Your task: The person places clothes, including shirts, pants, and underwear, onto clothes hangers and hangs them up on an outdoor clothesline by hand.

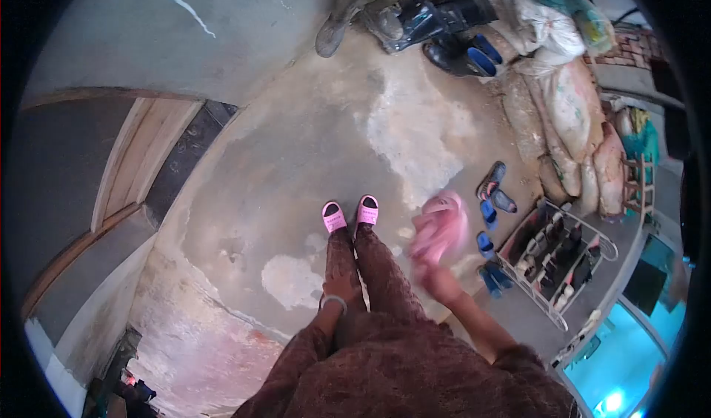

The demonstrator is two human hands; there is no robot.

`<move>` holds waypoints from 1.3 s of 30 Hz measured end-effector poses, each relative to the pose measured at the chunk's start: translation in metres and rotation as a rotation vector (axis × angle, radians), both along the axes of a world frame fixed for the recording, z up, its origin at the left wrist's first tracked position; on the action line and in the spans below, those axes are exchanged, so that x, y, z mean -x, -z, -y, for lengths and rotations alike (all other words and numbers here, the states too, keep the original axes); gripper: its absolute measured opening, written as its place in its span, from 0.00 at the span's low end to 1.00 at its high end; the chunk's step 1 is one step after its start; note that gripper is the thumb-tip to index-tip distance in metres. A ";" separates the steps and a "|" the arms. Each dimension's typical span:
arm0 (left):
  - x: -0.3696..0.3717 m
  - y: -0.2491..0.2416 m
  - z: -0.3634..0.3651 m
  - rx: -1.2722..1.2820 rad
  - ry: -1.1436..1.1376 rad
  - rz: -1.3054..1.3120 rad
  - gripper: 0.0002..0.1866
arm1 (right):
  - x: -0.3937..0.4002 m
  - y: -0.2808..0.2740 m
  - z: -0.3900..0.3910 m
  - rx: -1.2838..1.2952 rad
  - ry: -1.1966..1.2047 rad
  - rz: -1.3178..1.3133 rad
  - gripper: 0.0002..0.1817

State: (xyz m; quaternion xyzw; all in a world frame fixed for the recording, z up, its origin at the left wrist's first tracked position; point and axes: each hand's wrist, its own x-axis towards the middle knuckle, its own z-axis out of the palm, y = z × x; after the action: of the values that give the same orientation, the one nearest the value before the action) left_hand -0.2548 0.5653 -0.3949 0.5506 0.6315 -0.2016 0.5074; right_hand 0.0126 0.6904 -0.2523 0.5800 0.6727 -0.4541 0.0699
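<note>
A pink cloth (443, 229), smeared by motion, hangs bunched from my right hand (437, 279). My right hand is closed on one end of it, out to the right of my legs. My left hand (341, 277) is down in front of my thigh, a pale bracelet (337, 300) around the wrist. Its fingers blend into the dark brown trousers (385, 273). On my feet are pink slide sandals (334, 216), side by side on the concrete floor (274, 173).
To the right, a metal shoe rack (552, 255) holds several shoes. Blue slippers (488, 214) and dark shoes (492, 180) lie beside it. Stuffed sacks (570, 114) line the wall behind. Black rubber boots (444, 18) lie at the top. A wooden door frame (148, 151) is at left.
</note>
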 end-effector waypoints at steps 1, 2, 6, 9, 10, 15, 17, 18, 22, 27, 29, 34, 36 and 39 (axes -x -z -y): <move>-0.002 -0.005 -0.004 0.028 0.035 0.026 0.26 | -0.004 -0.009 0.015 0.366 -0.513 -0.041 0.17; -0.001 0.002 -0.015 0.000 0.018 0.022 0.26 | 0.009 -0.030 0.012 0.256 -0.299 -0.072 0.12; 0.012 -0.027 -0.046 0.199 -0.524 0.684 0.19 | 0.067 -0.103 -0.059 -0.017 0.622 -0.308 0.11; 0.012 -0.115 -0.102 0.487 -1.130 0.919 0.30 | 0.111 -0.130 -0.062 -0.219 0.425 -0.657 0.08; 0.017 -0.123 -0.109 0.542 -1.256 1.120 0.33 | 0.132 -0.151 -0.052 -0.107 0.373 -0.766 0.08; 0.042 -0.219 -0.145 0.234 -1.567 1.818 0.37 | 0.157 -0.194 -0.023 -0.095 -0.298 -0.671 0.10; 0.054 -0.229 -0.137 0.214 -1.627 1.955 0.36 | 0.157 -0.195 -0.010 0.034 -0.588 -0.671 0.12; 0.059 -0.231 -0.131 0.090 -1.710 1.893 0.34 | 0.155 -0.200 -0.007 0.088 -0.711 -0.617 0.13; 0.062 -0.269 -0.073 -0.477 -1.836 1.693 0.25 | 0.130 -0.180 -0.004 -0.124 -1.150 -0.638 0.12; 0.030 -0.293 -0.002 -0.978 -1.794 0.991 0.18 | 0.134 -0.189 -0.013 -0.102 -0.453 -0.860 0.12; 0.011 -0.302 0.023 -1.073 -1.681 0.661 0.16 | 0.155 -0.195 -0.008 0.038 -0.274 -0.889 0.14; -0.030 -0.333 0.081 -1.272 -1.048 -0.343 0.25 | 0.211 -0.197 0.035 0.472 -0.257 -0.964 0.15; -0.041 -0.333 0.117 -1.472 -1.196 -0.370 0.21 | 0.224 -0.190 0.056 0.574 -0.142 -1.020 0.17; -0.051 -0.339 0.167 -1.483 -1.971 0.296 0.18 | 0.236 -0.210 0.084 0.725 -0.065 -1.100 0.18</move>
State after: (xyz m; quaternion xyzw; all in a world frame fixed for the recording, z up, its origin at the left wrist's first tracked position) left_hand -0.2036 0.3986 -0.0561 0.0129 0.6739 0.7349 0.0752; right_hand -0.2232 0.6064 -0.0422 0.1824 0.4317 -0.8798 -0.0795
